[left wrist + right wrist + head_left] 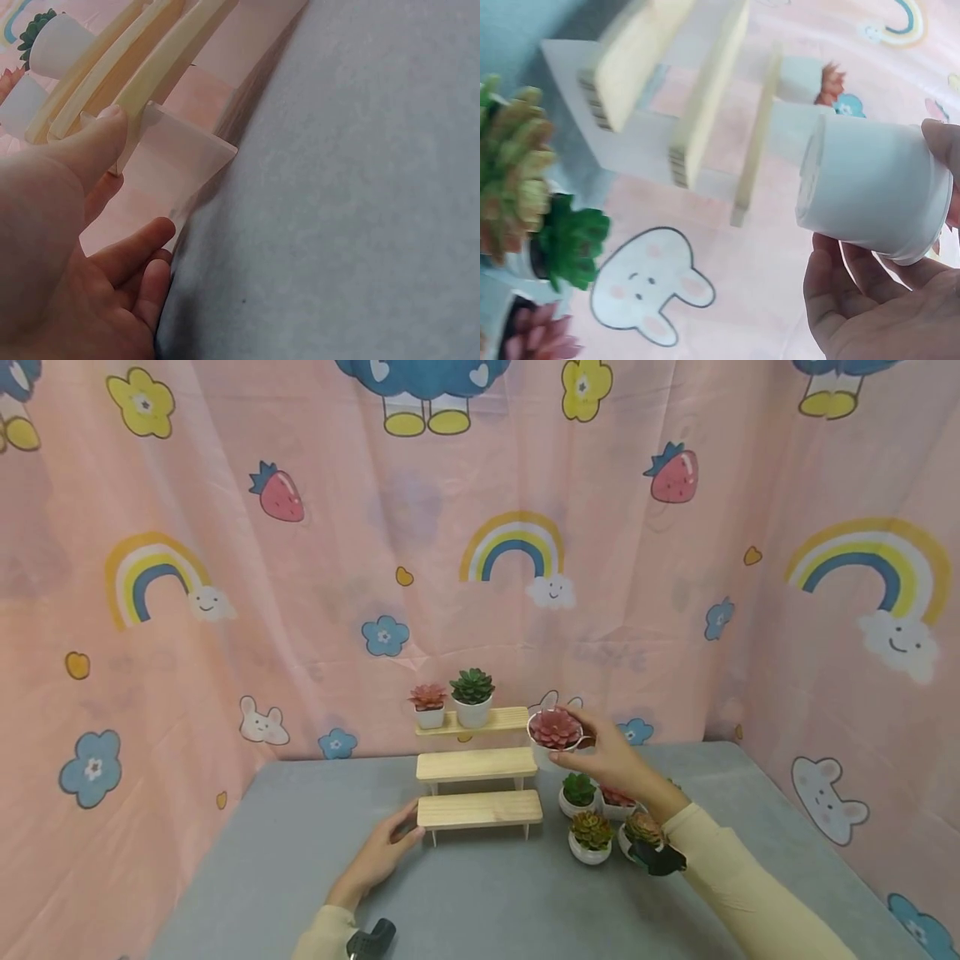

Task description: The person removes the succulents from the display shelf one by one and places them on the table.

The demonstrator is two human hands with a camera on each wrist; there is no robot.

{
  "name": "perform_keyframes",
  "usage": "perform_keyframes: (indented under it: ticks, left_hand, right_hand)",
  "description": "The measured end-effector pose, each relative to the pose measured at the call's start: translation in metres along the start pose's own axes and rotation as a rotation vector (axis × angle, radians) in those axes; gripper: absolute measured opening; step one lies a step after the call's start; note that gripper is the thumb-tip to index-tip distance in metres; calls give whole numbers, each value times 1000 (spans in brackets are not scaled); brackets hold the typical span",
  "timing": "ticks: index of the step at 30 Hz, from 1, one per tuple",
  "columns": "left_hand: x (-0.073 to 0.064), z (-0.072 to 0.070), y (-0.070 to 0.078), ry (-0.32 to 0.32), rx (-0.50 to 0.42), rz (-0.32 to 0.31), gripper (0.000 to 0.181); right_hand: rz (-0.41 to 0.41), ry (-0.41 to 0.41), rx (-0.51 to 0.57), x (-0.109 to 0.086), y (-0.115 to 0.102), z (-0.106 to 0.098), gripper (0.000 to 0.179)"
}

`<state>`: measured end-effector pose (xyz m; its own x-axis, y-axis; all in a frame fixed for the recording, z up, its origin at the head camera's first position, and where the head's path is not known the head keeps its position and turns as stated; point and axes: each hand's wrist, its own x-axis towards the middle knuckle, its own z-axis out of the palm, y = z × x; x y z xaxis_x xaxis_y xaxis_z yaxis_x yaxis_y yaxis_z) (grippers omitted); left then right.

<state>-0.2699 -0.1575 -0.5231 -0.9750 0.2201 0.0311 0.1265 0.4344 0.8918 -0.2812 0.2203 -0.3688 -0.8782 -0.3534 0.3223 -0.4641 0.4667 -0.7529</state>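
Note:
My right hand (600,752) grips a white pot (877,187) with a pink succulent (555,728), raised beside the right end of the top board. The three-tier wooden shelf (480,808) has pale boards on clear supports. My left hand (381,852) holds the left end of its lowest board, the thumb on the near edge. On the top board stand a small potted pink succulent (429,706) and a larger potted green succulent (472,697). Nothing stands on the middle and lowest boards.
Right of the shelf, several potted succulents cluster on the grey table (300,860): a dark green one (578,790), a yellow-green one (591,833) and others partly covered by my right arm. A pink patterned curtain (337,568) hangs behind the table.

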Motion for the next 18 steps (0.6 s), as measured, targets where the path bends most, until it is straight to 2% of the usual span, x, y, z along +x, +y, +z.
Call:
perform_keyframes:
  ticks: [5, 12, 14, 18]
  left_hand:
    - [0, 1, 0, 6, 1, -6, 66]
    - [-1, 1, 2, 10, 1, -16, 66]
    - [-1, 1, 2, 10, 4, -15, 66]
    - [0, 2, 1, 11, 10, -18, 66]
  right_hand:
    - [18, 7, -64, -22, 11, 8, 77]
    - [-6, -13, 24, -49, 21, 11, 72]
    - [7, -21, 58, -56, 20, 9, 73]
    - [55, -10, 35, -71, 15, 7, 76]
